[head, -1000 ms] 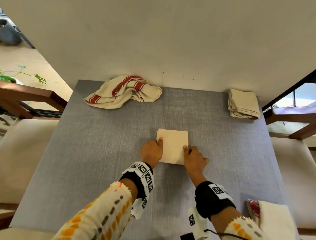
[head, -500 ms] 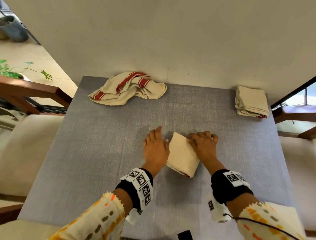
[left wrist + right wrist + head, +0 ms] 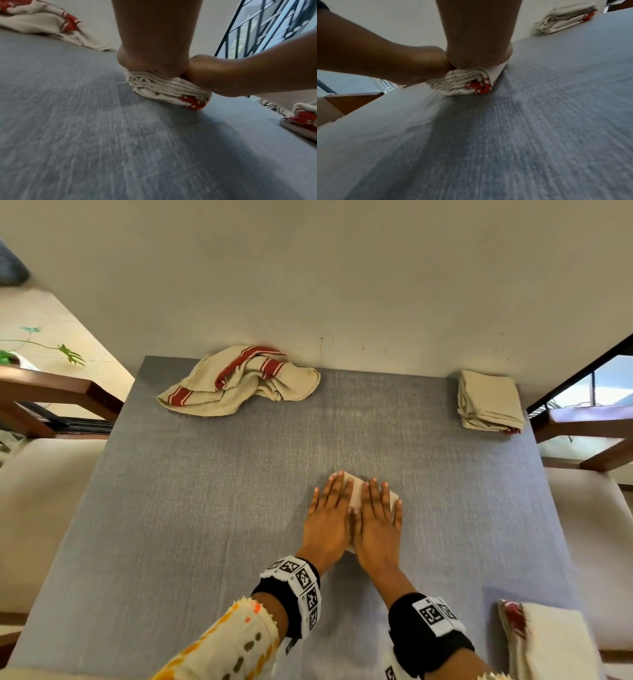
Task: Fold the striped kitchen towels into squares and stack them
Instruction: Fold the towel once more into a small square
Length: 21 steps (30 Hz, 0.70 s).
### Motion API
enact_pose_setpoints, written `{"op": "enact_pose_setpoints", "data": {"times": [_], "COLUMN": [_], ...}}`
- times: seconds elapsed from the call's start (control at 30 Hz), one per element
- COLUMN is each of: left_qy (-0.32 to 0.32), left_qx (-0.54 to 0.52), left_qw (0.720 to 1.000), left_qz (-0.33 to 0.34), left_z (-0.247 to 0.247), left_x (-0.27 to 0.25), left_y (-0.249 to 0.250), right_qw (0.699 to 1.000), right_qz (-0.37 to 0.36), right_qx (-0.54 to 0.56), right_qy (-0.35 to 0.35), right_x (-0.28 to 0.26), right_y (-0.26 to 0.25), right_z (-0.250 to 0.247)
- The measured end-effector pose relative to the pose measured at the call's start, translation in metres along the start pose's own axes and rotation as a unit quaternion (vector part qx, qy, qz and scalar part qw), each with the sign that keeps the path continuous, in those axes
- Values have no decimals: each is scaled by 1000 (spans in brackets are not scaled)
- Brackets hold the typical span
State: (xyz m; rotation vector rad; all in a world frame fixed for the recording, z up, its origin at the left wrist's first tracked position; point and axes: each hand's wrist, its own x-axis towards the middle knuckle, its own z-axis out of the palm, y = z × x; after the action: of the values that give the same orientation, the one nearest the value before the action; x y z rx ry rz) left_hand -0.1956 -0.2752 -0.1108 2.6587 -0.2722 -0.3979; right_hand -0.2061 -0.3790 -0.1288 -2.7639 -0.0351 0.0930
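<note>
A cream towel folded into a small square (image 3: 358, 491) lies mid-table, mostly covered by my hands. My left hand (image 3: 329, 505) and right hand (image 3: 376, 508) lie flat side by side on top of it, fingers straight, pressing it down. In the left wrist view the folded towel (image 3: 168, 89) shows layered edges and a red stripe under both palms. The right wrist view shows the same bundle (image 3: 464, 83). A crumpled red-striped towel (image 3: 239, 381) lies at the back left. A stack of folded towels (image 3: 489, 402) sits at the back right corner.
The grey cloth-covered table (image 3: 205, 525) ends against a pale wall at the back. Another folded towel (image 3: 548, 642) lies at the near right edge. Wooden chair arms with cream cushions (image 3: 51, 392) flank both sides of the table.
The folded towel was turned and shifted slightly right. Both hands moved from its near edge and sides onto its top and now press it flat.
</note>
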Motion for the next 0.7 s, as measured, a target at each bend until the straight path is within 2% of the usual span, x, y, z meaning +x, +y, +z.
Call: {"op": "enact_pose_setpoints", "data": {"times": [0.13,0.47,0.6,0.7], "left_qy": [18,20,15,30], "left_qx": [-8,-8,-9,15], "left_qw": [1000,999,996,993], "left_qz": [-10,-48,-91,-114], "left_z": [8,13,9,-1], "left_x": [0,5,9,9], "left_y": [-9,-14,-23,-32], "right_qw": [999,1000,999,995], "right_qz": [22,-5,34,91], "right_qx": [-29,-5,3,39], "right_qy": [-5,-3,3,-12], "right_x": [-1,0,-2,-3], "right_y": [1,17,18,20], "right_z": [7,10,8,0]}}
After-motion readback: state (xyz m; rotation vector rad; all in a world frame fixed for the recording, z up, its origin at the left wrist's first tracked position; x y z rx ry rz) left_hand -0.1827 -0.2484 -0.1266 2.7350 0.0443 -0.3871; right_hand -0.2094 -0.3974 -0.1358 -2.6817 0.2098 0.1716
